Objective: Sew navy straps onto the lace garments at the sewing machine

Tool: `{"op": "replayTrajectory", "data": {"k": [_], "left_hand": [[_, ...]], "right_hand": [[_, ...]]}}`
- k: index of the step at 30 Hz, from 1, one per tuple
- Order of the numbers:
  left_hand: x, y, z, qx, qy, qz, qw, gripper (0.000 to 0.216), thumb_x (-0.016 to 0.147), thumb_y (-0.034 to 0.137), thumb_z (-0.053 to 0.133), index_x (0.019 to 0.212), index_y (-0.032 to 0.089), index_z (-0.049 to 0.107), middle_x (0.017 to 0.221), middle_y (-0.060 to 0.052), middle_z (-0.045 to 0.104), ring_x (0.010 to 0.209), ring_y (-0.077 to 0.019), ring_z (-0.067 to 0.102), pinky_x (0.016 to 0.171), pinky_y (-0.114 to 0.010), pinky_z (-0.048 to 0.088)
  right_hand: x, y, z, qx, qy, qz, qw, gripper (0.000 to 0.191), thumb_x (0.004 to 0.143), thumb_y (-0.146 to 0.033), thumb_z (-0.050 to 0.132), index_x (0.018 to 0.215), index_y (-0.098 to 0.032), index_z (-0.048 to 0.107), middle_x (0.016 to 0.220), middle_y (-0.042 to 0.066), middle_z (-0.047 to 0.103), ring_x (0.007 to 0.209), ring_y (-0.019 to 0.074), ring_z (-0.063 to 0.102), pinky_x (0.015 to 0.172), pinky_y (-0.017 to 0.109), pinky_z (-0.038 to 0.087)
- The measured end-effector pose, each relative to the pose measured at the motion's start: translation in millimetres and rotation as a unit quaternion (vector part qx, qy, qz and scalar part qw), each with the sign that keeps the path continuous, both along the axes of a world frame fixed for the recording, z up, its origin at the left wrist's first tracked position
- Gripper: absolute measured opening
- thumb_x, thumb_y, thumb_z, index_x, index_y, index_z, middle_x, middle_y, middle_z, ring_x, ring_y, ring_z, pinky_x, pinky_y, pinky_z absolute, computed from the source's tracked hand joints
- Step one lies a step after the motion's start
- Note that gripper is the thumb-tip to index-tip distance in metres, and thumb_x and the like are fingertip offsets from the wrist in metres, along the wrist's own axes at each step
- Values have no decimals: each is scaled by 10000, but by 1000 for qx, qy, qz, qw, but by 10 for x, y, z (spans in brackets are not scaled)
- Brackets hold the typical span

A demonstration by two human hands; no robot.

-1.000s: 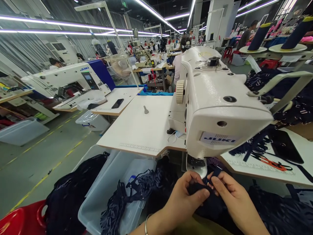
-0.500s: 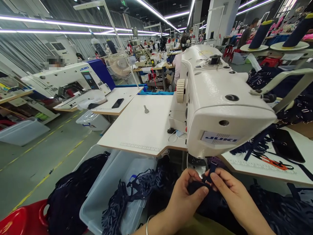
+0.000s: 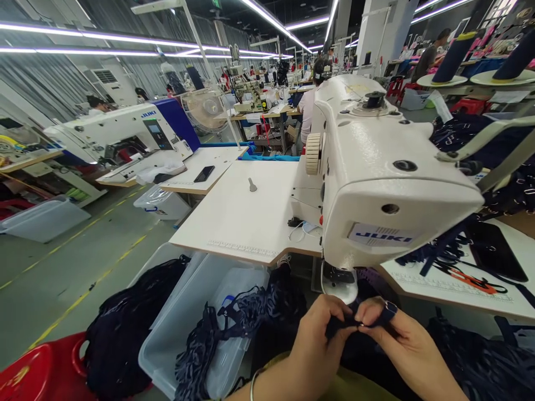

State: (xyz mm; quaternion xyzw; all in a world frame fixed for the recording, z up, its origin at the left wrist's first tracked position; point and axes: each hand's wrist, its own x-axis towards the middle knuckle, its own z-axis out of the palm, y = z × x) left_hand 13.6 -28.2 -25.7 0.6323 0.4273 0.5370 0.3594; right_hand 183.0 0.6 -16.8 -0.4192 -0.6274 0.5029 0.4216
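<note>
Left hand [image 3: 320, 340]: is pinching a navy strap [image 3: 381, 318], lower centre
Right hand [image 3: 403, 337]: is pinching the strap, lower right
Sewing machine [image 3: 384, 161]: is standing beyond, right of centre

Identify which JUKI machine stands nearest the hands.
The foreground machine, just beyond the left hand and right hand; the blue-ended machine stands farther away, at left.

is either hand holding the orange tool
No, the orange tool lies on the white tabletop at the right, while the left hand and right hand both pinch dark fabric.
</note>
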Motion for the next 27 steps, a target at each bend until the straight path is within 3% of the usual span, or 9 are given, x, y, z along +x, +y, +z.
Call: {"op": "replayTrajectory", "data": {"k": [5, 10, 19, 22, 25, 27], "left_hand": [[-12, 28, 43, 115, 58, 32, 991, 222, 849, 78, 634, 841, 218, 462, 954, -21, 667, 884, -156, 604, 791, -268, 475], [-13, 53, 35, 156, 68, 33, 985, 242, 834, 56, 645, 831, 213, 461, 945, -23, 699, 880, -159, 602, 806, -289, 483], [-10, -11, -58, 25, 2, -8, 1000, 293, 791, 63, 702, 809, 225, 458, 921, -4, 706, 800, -144, 666, 727, -230, 510], [-4, -14, -53, 17, -11, -2, 1000, 264, 793, 96, 710, 776, 216, 476, 881, -4, 708, 761, -134, 666, 700, -205, 506], [14, -13, -33, -7, 2, 20, 1000, 224, 794, 155, 714, 753, 207, 500, 808, -1, 696, 697, -124, 647, 651, -188, 488], [34, -13, -34, -76, 13, 37, 996, 187, 801, 209, 701, 770, 206, 517, 726, 12, 657, 628, -112, 607, 587, -178, 461]], "right_hand": [[50, -15, -66, 108, -2, 25, 994, 166, 877, -166, 622, 781, -299, 641, 804, -40, 641, 773, 121, 625, 716, 175, 515], [76, -20, -77, 147, -18, 37, 988, 185, 882, -139, 607, 773, -287, 625, 791, -40, 632, 763, 121, 618, 700, 182, 512], [86, -3, 16, 115, -33, 46, 992, 180, 893, -188, 596, 743, -280, 632, 759, -36, 644, 736, 125, 631, 677, 185, 527], [65, 7, 42, 107, -22, 39, 993, 171, 881, -208, 614, 728, -282, 639, 740, -43, 647, 721, 122, 636, 670, 175, 524], [41, 14, 42, 63, -33, 17, 997, 121, 850, -249, 651, 734, -284, 645, 768, -46, 665, 733, 126, 645, 676, 165, 526], [26, 26, 33, 20, -65, -5, 998, 75, 837, -302, 662, 767, -280, 644, 801, -39, 677, 764, 141, 651, 682, 172, 528]]}}
